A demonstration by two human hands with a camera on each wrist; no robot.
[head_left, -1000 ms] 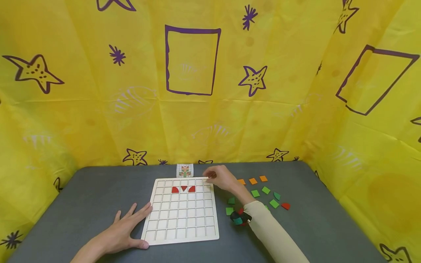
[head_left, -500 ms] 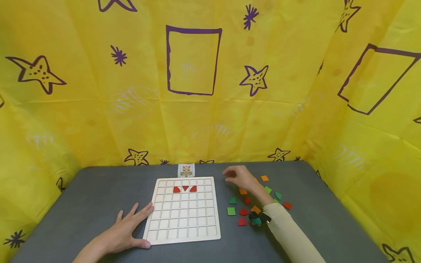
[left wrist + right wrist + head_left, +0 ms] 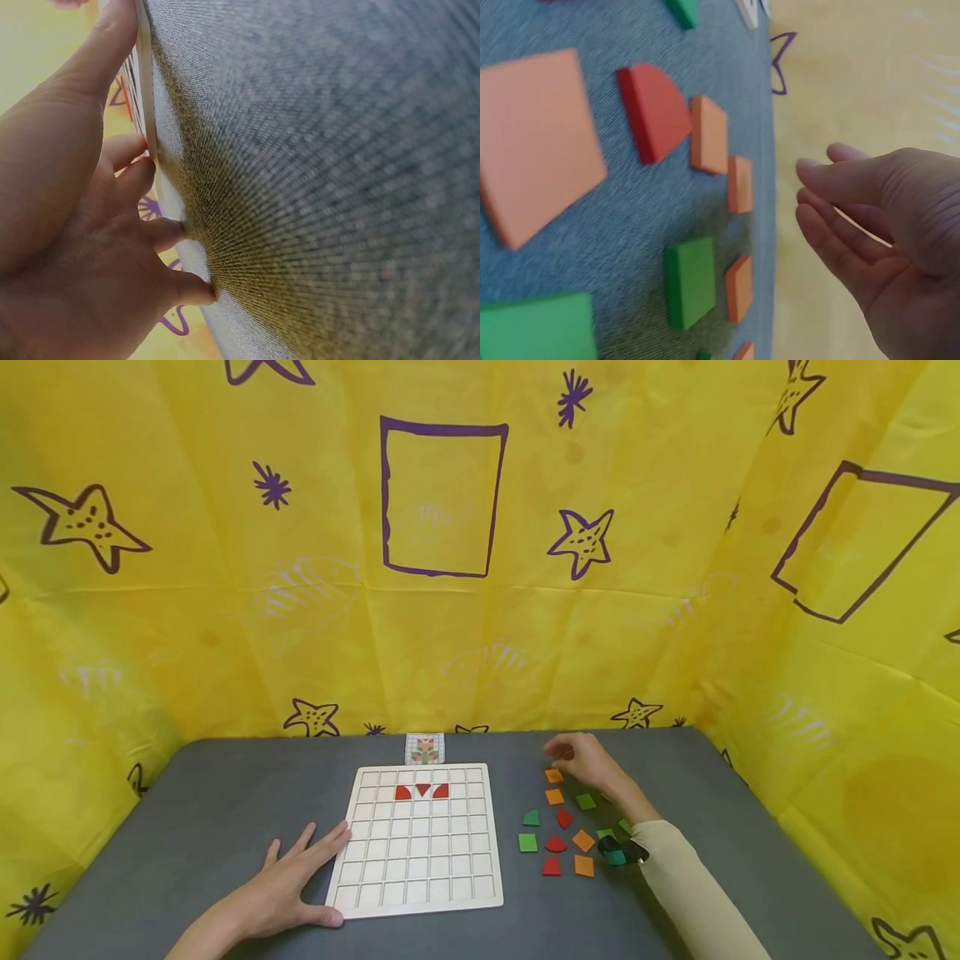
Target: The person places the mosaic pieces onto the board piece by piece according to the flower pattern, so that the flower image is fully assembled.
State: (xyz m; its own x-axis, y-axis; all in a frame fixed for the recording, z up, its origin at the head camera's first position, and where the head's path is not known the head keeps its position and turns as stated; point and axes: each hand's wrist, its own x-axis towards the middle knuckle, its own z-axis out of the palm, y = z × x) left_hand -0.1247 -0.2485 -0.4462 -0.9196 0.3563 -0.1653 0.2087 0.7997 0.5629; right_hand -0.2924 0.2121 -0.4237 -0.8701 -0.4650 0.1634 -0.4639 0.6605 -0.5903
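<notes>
A white gridded board [image 3: 416, 839] lies on the dark grey table. In its upper rows sit two red quarter-round tiles [image 3: 441, 791] with a red triangle tile [image 3: 423, 790] between them. My left hand [image 3: 279, 887] rests at the board's left edge, fingers spread and thumb near the lower left corner. To the right of the board, my right hand [image 3: 591, 765] hovers over the back of the loose tiles, just beyond an orange square tile [image 3: 553, 776]. Its fingers bend loosely and hold nothing, as the right wrist view also shows [image 3: 889, 240].
A small pattern card [image 3: 425, 749] lies behind the board. Loose tiles spread to the right: a green square [image 3: 528, 842], a dark green quarter-round [image 3: 532, 817], a red quarter-round [image 3: 552, 866] and several others. The right forearm covers some. A yellow cloth [image 3: 450, 652] hangs behind the table.
My right hand has moved right, from the board's upper right corner to above the loose tiles, uncovering orange and red tiles. The left hand and the red tiles on the board stay put.
</notes>
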